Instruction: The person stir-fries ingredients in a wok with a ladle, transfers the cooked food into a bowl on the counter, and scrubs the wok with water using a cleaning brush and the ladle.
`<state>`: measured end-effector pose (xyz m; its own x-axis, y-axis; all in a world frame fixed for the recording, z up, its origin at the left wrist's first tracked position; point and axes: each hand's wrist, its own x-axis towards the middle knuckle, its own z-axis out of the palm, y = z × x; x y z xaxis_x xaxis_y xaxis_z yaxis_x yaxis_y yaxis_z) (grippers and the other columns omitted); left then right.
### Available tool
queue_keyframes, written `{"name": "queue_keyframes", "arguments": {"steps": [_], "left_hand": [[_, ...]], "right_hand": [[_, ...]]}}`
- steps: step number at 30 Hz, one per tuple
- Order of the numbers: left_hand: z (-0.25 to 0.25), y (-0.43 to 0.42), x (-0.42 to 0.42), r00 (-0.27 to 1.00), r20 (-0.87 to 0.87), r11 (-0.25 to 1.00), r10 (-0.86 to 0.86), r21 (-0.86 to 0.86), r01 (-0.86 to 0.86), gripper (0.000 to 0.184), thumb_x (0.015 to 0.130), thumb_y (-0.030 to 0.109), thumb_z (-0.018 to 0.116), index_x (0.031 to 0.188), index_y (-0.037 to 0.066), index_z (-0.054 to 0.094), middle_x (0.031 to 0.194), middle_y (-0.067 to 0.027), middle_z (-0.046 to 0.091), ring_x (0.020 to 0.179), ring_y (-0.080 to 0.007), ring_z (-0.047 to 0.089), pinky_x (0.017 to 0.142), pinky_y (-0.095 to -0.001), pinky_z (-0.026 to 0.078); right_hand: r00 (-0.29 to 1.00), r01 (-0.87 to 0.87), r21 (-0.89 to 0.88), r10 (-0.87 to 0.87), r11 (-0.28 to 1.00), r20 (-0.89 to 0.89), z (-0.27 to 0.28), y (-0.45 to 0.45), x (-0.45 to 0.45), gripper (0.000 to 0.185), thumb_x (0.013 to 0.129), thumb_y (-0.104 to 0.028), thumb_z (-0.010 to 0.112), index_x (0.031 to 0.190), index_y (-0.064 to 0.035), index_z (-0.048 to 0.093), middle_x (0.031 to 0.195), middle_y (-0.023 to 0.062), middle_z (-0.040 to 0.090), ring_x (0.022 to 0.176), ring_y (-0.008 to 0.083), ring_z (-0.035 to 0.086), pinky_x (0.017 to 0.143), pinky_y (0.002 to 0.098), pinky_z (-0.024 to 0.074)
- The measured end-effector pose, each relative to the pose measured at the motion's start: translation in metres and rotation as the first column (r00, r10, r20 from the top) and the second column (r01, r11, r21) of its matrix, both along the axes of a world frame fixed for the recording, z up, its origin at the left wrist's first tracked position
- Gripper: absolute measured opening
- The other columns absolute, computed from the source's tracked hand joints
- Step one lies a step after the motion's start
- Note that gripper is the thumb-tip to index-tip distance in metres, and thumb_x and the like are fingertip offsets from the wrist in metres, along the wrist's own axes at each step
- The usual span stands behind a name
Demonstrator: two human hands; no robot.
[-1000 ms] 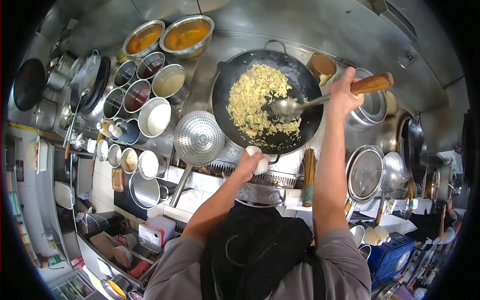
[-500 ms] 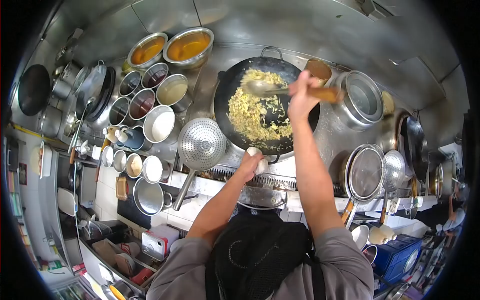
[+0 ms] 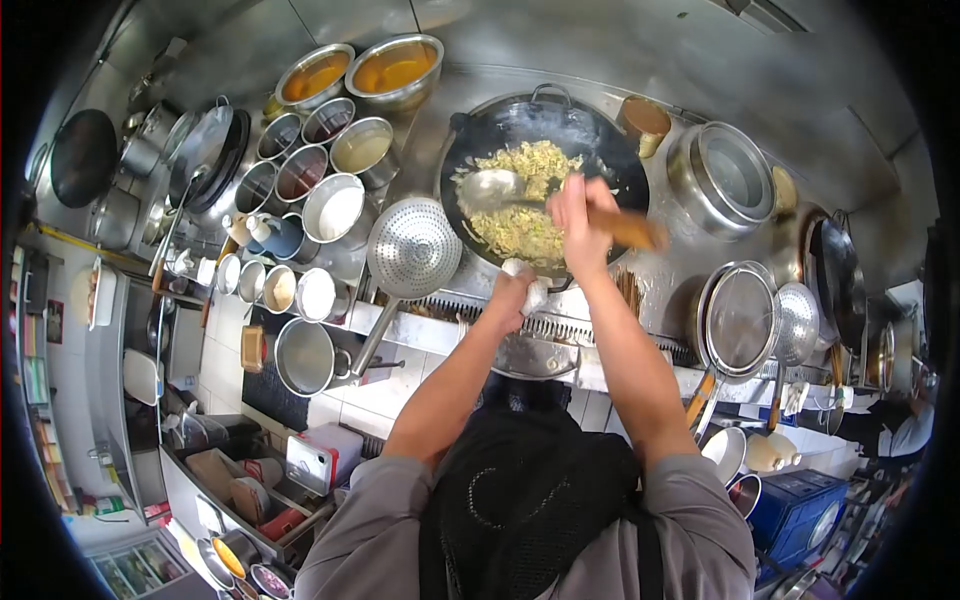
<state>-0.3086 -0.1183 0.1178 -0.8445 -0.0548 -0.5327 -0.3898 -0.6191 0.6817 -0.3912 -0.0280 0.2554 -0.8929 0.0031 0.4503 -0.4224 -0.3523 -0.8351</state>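
Note:
A dark wok (image 3: 622,165) holds yellowish chopped food (image 3: 530,235) that looks like fried rice. My right hand (image 3: 583,225) is closed around a ladle (image 3: 492,189), whose wooden handle sticks out to the right and is blurred. The ladle's metal bowl rests over the left part of the food. With my left hand (image 3: 510,300) I grip a white cloth (image 3: 533,291) at the wok's near edge, beside its near loop handle. The cloth hides part of that edge.
Left of the wok lies a perforated strainer (image 3: 413,247), with several seasoning pots (image 3: 335,208) and two bowls of orange liquid (image 3: 397,72) beyond. Stacked metal pots (image 3: 725,178) and mesh strainers (image 3: 740,318) are on the right. A person (image 3: 905,430) appears at the far right.
My right hand has moved left and nearer with the ladle, which swept over the far food and then came back toward me. The food has shifted in the wok. My left hand keeps its grip.

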Motion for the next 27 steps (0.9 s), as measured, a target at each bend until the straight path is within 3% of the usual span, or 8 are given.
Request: {"name": "queue_keyframes", "arguments": {"steps": [2, 7, 12, 16, 19, 23, 25, 27], "left_hand": [[0.033, -0.005, 0.037, 0.999, -0.026, 0.999, -0.019, -0.037, 0.018, 0.019, 0.093, 0.007, 0.052, 0.111, 0.004, 0.053, 0.099, -0.0142, 0.065, 0.080, -0.0247, 0.067, 0.063, -0.0378, 0.057], [0.075, 0.016, 0.105, 0.996, 0.084, 0.999, 0.002, -0.038, 0.001, 0.023, 0.095, 0.012, 0.054, 0.117, 0.005, 0.052, 0.102, -0.0147, 0.065, 0.086, -0.0264, 0.068, 0.061, -0.0362, 0.056], [0.079, 0.016, 0.079, 0.981, 0.192, 0.994, 0.022, -0.114, 0.000, 0.024, 0.097, 0.016, 0.051, 0.115, 0.001, 0.056, 0.095, -0.0147, 0.068, 0.076, -0.0217, 0.066, 0.063, -0.0342, 0.055], [0.121, 0.026, 0.131, 0.998, -0.027, 0.995, 0.062, 0.074, -0.060, 0.024, 0.095, 0.012, 0.052, 0.117, 0.001, 0.056, 0.098, -0.0140, 0.068, 0.081, -0.0236, 0.068, 0.071, -0.0370, 0.058], [0.074, 0.014, 0.058, 0.991, 0.135, 0.999, 0.015, 0.033, -0.020, 0.017, 0.092, 0.014, 0.056, 0.105, 0.001, 0.057, 0.094, -0.0131, 0.067, 0.077, -0.0268, 0.068, 0.070, -0.0401, 0.057], [0.075, 0.027, 0.116, 0.987, 0.157, 0.996, 0.033, 0.078, -0.046, 0.046, 0.091, 0.009, 0.053, 0.136, 0.005, 0.045, 0.105, -0.0133, 0.065, 0.092, -0.0260, 0.067, 0.072, -0.0388, 0.057], [0.105, 0.030, 0.131, 0.997, 0.062, 0.996, -0.036, 0.084, 0.030, 0.038, 0.095, 0.014, 0.053, 0.131, 0.003, 0.048, 0.117, -0.0144, 0.061, 0.098, -0.0232, 0.065, 0.080, -0.0385, 0.056], [0.120, 0.030, 0.110, 0.995, 0.100, 0.996, -0.010, 0.093, 0.001, 0.030, 0.096, 0.017, 0.053, 0.120, 0.000, 0.053, 0.106, -0.0146, 0.065, 0.088, -0.0237, 0.066, 0.074, -0.0389, 0.056]], "right_hand": [[0.989, 0.123, 0.533, -0.057, 0.837, -0.138, -0.005, 0.055, 0.057, 0.028, 0.103, -0.017, 0.051, 0.079, -0.0071, 0.041, 0.058, 0.0041, 0.047, 0.050, 0.0111, 0.042, 0.051, 0.0284, 0.0398], [1.000, -0.005, -0.157, 0.004, 0.988, -0.009, 0.024, 0.088, 0.038, 0.027, 0.101, -0.009, 0.051, 0.076, -0.0094, 0.042, 0.058, -0.0005, 0.038, 0.051, 0.0104, 0.038, 0.048, 0.0285, 0.0331], [0.994, 0.109, 0.588, -0.092, 0.801, -0.059, -0.005, 0.075, 0.061, 0.029, 0.102, -0.011, 0.049, 0.073, -0.0073, 0.043, 0.055, 0.0003, 0.042, 0.050, 0.0110, 0.044, 0.049, 0.0305, 0.0389], [0.908, -0.403, 0.019, 0.402, 0.915, -0.115, 0.032, 0.115, 0.098, 0.040, 0.100, -0.028, 0.056, 0.064, -0.0115, 0.053, 0.063, -0.0006, 0.052, 0.055, 0.0119, 0.051, 0.055, 0.0273, 0.0429], [0.997, 0.073, 0.135, -0.078, 0.988, 0.029, 0.033, 0.077, 0.048, 0.035, 0.102, -0.020, 0.056, 0.073, -0.0086, 0.039, 0.055, -0.0008, 0.039, 0.049, 0.0099, 0.037, 0.049, 0.0278, 0.0344], [0.988, 0.124, 0.217, -0.101, 0.968, -0.114, 0.037, 0.089, 0.049, 0.030, 0.101, -0.016, 0.055, 0.074, -0.0035, 0.049, 0.059, 0.0014, 0.050, 0.050, 0.0076, 0.044, 0.047, 0.0257, 0.0375], [0.932, -0.164, -0.095, 0.122, 0.982, -0.342, 0.063, 0.102, 0.094, 0.025, 0.098, -0.006, 0.055, 0.075, 0.0003, 0.049, 0.060, 0.0073, 0.054, 0.050, 0.0135, 0.048, 0.049, 0.0295, 0.0439], [0.951, -0.037, 0.113, 0.070, 0.993, -0.302, 0.066, 0.095, 0.115, 0.028, 0.100, -0.009, 0.051, 0.074, -0.0018, 0.048, 0.058, 0.0040, 0.047, 0.050, 0.0147, 0.045, 0.051, 0.0299, 0.0420]]}}
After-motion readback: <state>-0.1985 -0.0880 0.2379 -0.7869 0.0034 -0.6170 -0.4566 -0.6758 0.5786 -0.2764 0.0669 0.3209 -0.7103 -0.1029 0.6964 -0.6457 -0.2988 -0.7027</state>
